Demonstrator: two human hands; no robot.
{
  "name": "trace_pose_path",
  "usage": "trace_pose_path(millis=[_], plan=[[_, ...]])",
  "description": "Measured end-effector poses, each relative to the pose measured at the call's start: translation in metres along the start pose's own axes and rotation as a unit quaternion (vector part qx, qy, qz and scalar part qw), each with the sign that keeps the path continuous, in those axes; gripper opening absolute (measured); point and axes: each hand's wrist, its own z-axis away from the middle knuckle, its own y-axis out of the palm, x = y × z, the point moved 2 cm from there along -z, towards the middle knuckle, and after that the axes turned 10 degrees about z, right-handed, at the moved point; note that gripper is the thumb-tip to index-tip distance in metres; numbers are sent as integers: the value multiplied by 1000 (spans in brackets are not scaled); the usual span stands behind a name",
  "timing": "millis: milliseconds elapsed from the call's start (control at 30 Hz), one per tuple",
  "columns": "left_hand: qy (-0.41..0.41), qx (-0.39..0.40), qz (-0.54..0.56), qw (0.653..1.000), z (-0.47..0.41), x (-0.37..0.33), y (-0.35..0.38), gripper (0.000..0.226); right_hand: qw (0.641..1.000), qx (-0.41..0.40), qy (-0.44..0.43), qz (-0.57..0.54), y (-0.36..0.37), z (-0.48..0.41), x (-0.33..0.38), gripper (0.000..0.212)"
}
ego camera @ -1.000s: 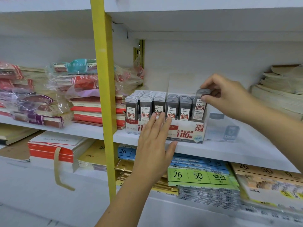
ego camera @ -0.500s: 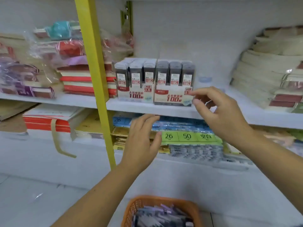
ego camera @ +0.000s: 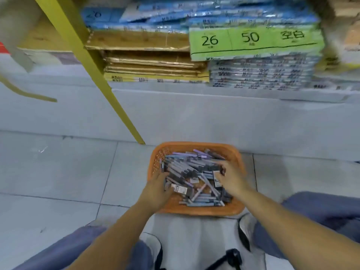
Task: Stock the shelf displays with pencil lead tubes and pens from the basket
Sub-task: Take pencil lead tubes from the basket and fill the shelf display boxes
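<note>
An orange basket [ego camera: 196, 210] sits on the floor between my knees, filled with several grey pencil lead tubes and pale purple pens [ego camera: 187, 166]. My left hand [ego camera: 155, 191] is at the basket's left side, its fingers curled round a dark lead tube with a white label [ego camera: 180, 189]. My right hand [ego camera: 232, 179] reaches into the right half, and its fingertips pinch another labelled lead tube [ego camera: 217, 178]. Motion blurs both hands. The shelf display of lead tubes is out of view above.
A yellow shelf upright [ego camera: 91, 71] slants down to the floor just left of the basket. The bottom shelf holds stacks of gold packs [ego camera: 148, 55] and blue packs with a green label [ego camera: 253, 41]. Grey floor tiles [ego camera: 58, 172] lie to the left.
My view dropped from the shelf display to the basket on the floor. Both hands came down from the shelf into the basket and closed on lead tubes.
</note>
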Motion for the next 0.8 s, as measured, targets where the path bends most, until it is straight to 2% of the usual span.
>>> trace_pose_path(millis=[100, 200, 400, 467, 600, 700, 800], plan=[[-31, 2, 8, 999, -19, 15, 14, 58, 994, -71, 54, 57, 21, -6, -17, 41], [-30, -11, 1, 999, -40, 20, 24, 62, 991, -75, 73, 79, 36, -9, -20, 55], [-19, -13, -46, 999, -68, 30, 38, 73, 988, -72, 133, -39, 58, -10, -22, 90], [-26, -18, -53, 998, -73, 32, 41, 76, 985, -79, 134, -69, 61, -9, -25, 88], [-17, -44, -88, 995, -79, 30, 44, 72, 984, -99, 117, -89, 62, -7, -28, 71], [14, -70, -157, 985, -84, 26, 44, 63, 984, -93, 112, -100, 62, -7, -27, 63], [18, -73, -158, 984, -87, 25, 44, 60, 986, -66, 117, -101, 61, -9, -28, 54]])
